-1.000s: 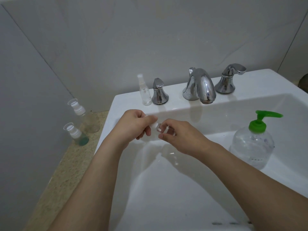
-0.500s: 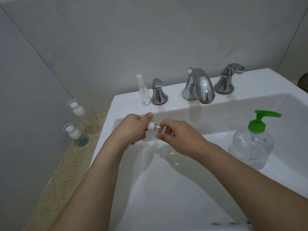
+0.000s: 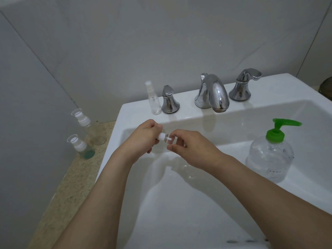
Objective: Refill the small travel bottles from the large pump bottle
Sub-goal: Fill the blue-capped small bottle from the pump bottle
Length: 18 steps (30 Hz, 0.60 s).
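Travel bottle (image 3: pixel 172 139), small and clear, is lying sideways between both hands over the white sink (image 3: pixel 136 112), likely so any drip falls into the basin. The right hand (image 3: pixel 190 150) is curling round its body to keep it from turning, while the left hand (image 3: pixel 143 138) is pinching the white spray cap (image 3: pixel 162 136), apparently twisting it; whether on or off cannot be told. The large pump bottle (image 3: pixel 269 155), green-topped, is standing in the basin to the right, near enough to reach. Another small spray bottle (image 3: pixel 154 100) is waiting upright on the sink ledge beside the left tap handle (image 3: pixel 169 101), and two capped bottles (image 3: pixel 84 133) are standing on the speckled counter (image 3: pixel 71 177), well apart.
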Available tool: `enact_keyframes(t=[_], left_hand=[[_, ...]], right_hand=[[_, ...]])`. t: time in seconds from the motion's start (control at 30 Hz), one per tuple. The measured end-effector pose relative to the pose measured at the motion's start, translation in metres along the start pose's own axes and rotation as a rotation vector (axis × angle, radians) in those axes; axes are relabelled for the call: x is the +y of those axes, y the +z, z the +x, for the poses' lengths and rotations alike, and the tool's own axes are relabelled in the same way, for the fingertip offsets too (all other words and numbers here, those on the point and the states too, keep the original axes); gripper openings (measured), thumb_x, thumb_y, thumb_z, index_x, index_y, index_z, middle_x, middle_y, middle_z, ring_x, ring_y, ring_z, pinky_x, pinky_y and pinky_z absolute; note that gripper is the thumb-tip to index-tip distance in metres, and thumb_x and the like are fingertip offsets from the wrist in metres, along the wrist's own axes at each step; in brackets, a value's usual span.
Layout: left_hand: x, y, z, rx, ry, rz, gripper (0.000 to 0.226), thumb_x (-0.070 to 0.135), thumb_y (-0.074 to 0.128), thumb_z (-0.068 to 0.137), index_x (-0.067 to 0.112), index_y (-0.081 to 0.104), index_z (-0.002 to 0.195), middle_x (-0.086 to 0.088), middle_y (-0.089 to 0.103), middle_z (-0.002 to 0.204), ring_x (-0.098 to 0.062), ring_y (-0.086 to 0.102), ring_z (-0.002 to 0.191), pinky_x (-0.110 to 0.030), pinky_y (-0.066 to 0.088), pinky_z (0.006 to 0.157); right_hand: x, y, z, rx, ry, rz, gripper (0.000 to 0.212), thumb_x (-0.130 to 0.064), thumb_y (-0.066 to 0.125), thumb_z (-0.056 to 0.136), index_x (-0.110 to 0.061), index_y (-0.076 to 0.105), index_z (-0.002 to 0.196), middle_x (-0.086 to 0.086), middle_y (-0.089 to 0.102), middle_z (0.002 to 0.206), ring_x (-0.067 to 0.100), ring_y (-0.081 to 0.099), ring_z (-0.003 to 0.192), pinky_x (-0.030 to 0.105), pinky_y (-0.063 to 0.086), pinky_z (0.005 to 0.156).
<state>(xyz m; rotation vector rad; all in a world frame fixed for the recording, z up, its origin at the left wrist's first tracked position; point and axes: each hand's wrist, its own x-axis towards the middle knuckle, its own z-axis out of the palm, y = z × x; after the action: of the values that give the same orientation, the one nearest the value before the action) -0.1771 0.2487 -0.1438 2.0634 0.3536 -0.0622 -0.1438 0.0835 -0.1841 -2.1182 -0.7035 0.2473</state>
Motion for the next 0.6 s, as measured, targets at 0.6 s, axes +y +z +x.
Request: enact_keyframes(t=[0.6], left_hand=[[-0.0035,0.0013,0.0035,0.006,0.042,0.004,0.023,0.022,0.042,0.106,0.017,0.045,0.084,0.016,0.043,0.044,-0.004,0.038,0.04,-0.028,0.032,0.051]], right_hand=[[0.0004,-0.0002,0.0,-0.011,-0.001,0.023,0.013,-0.035,0.061,0.09,-0.027,0.062,0.101,-0.009,0.058,0.077,0.008,0.053,0.067,0.027,0.045,0.064]])
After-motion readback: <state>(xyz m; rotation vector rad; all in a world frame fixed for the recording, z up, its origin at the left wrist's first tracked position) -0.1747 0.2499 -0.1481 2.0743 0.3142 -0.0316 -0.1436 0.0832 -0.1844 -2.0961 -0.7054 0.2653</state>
